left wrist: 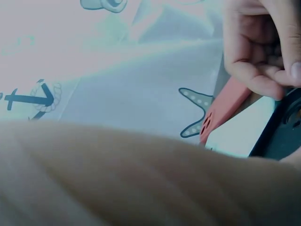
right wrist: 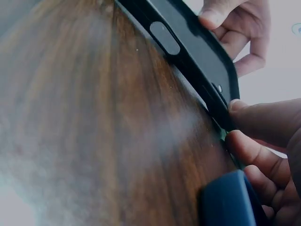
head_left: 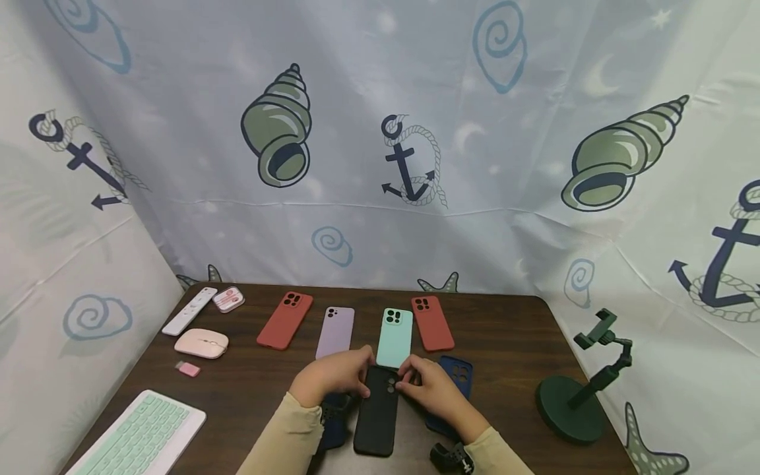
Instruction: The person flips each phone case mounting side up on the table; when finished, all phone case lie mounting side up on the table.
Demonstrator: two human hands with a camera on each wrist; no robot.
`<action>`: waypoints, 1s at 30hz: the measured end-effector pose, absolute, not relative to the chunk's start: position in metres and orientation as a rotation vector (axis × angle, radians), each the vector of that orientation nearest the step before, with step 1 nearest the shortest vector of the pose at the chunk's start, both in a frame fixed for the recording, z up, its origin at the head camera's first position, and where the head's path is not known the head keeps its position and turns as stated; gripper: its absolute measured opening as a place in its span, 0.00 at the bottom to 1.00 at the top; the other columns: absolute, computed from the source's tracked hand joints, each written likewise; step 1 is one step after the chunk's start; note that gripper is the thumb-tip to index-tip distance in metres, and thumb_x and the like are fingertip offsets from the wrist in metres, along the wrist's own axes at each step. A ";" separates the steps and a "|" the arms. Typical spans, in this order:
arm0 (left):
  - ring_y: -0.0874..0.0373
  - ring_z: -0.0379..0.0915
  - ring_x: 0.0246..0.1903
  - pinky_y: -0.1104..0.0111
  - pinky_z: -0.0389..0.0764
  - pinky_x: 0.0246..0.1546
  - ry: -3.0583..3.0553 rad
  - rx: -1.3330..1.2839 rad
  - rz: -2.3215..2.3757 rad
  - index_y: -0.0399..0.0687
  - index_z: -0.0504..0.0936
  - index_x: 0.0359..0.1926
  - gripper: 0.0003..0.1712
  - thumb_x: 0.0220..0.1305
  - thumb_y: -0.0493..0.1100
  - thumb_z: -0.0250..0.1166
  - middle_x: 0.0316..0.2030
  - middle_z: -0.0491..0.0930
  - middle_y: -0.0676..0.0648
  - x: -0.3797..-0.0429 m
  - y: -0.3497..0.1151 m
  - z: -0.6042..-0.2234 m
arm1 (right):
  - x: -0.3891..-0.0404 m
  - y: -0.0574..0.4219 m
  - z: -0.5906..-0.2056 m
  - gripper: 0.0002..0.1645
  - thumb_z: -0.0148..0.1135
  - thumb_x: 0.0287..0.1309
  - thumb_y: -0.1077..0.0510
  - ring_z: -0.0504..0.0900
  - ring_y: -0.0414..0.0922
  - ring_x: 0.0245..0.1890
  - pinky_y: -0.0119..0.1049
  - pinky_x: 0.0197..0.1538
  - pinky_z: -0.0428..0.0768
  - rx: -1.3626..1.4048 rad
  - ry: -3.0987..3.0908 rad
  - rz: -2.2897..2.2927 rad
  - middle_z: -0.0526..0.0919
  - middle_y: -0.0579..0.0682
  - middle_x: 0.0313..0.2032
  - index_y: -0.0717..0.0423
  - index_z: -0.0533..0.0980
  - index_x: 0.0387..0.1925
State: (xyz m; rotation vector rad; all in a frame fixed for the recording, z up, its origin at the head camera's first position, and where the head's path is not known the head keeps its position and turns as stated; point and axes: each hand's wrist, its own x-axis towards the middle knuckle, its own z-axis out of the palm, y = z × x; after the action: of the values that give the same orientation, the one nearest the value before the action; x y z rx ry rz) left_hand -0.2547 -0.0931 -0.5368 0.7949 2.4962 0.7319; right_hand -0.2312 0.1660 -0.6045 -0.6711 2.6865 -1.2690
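Observation:
A black phone case lies on the dark wooden table with its camera cutouts toward the back. My left hand grips its upper left edge, with the thumb along the side. At the upper right corner, my right hand pinches the case between thumb and index finger. Seen in the right wrist view, the case is tilted, its hollow inside and a side slot showing. Just behind it is a mint phone case. One blue case is partly hidden beneath my right forearm, and a dark blue one is beside my left wrist.
Two red cases and a lilac case line the back. On the left are a white remote, small square box, mouse, pink USB stick and mint keyboard. A green stand is at right.

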 end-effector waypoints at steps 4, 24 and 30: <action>0.64 0.73 0.24 0.67 0.73 0.29 2.535 0.781 0.695 0.46 0.73 0.52 0.29 0.54 0.44 0.79 0.27 0.78 0.56 -0.254 -0.090 -0.539 | -0.231 0.165 -0.605 0.10 0.69 0.64 0.48 0.79 0.37 0.28 0.31 0.33 0.78 -0.621 2.676 -1.294 0.83 0.39 0.34 0.41 0.78 0.45; 0.62 0.70 0.29 0.67 0.72 0.33 2.646 0.802 0.612 0.45 0.75 0.50 0.28 0.53 0.48 0.79 0.31 0.74 0.53 -0.256 -0.075 -0.550 | -0.231 0.165 -0.606 0.08 0.68 0.65 0.53 0.75 0.36 0.24 0.31 0.28 0.74 -0.468 2.786 -1.356 0.82 0.39 0.31 0.45 0.79 0.45; 0.62 0.69 0.29 0.67 0.72 0.32 2.634 0.792 0.623 0.45 0.76 0.49 0.27 0.55 0.50 0.78 0.31 0.74 0.54 -0.257 -0.075 -0.554 | -0.229 0.163 -0.608 0.08 0.68 0.65 0.53 0.74 0.35 0.23 0.31 0.29 0.74 -0.479 2.794 -1.354 0.81 0.40 0.31 0.45 0.79 0.45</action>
State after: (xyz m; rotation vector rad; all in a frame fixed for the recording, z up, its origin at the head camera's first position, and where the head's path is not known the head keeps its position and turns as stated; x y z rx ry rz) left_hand -0.2567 -0.0754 -0.5540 0.7920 2.6344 0.6230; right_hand -0.2290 0.1630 -0.6076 -0.4795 2.7936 -1.3536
